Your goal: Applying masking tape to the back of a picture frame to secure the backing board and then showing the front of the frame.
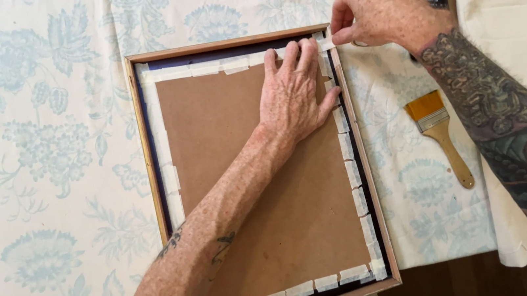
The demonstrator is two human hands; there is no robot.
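Two hands at frame's (144,148) far-right corner: left hand (294,95) spread flat on backing board (269,200), right hand (380,12) pinching tape strip (326,44). Risk: tape tears or board shifts w/ uneven pull.

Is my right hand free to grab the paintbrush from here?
Probably yes: the paintbrush lies uncovered on the cloth just below your right hand, but its fingers are pinching tape now.
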